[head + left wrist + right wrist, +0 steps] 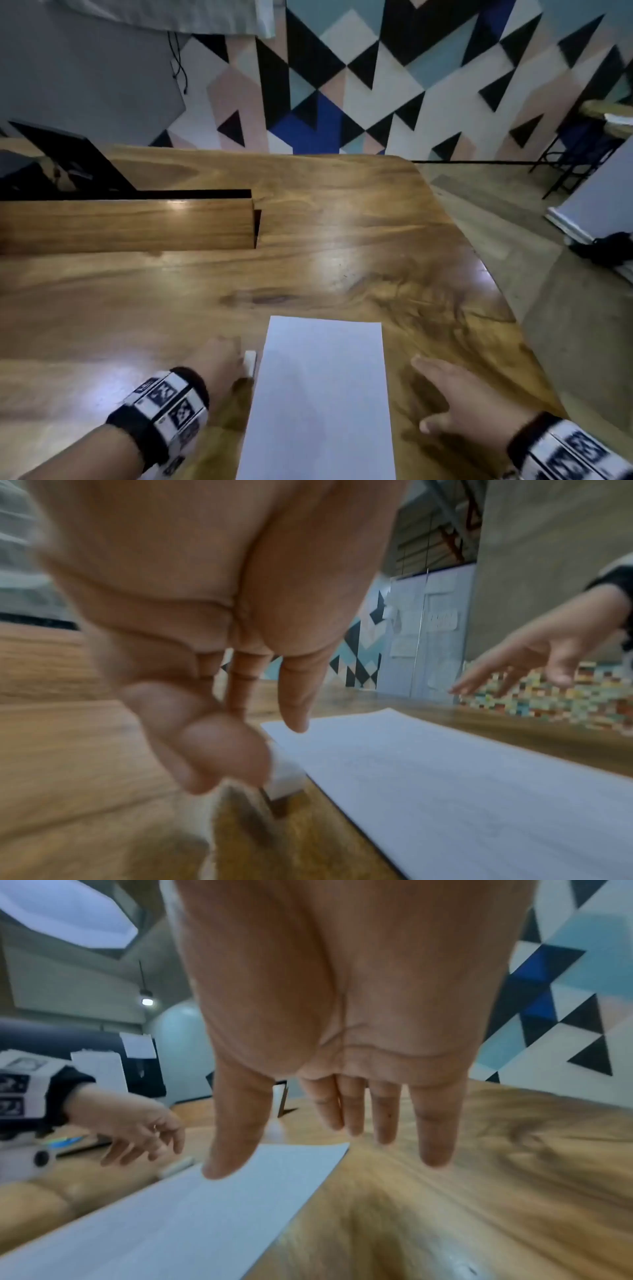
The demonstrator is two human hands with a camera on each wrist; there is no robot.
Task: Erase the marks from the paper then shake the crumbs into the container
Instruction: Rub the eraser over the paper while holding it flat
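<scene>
Paper (322, 394) lay flat at the lower centre of the frame on the counter (342, 240), its marks too faint to make out. At lower right, the right hand (469, 404) hovered beside the sheet, fingers straight and apart, holding nothing. At lower left, the left hand (219, 363) reached for the eraser (250, 364) just off the sheet's left edge, its grip loose and not yet closed on it. The step looked like picking up the eraser: better to pinch it short and firm and flatten the right palm on the sheet before rubbing. No container was in view.
</scene>
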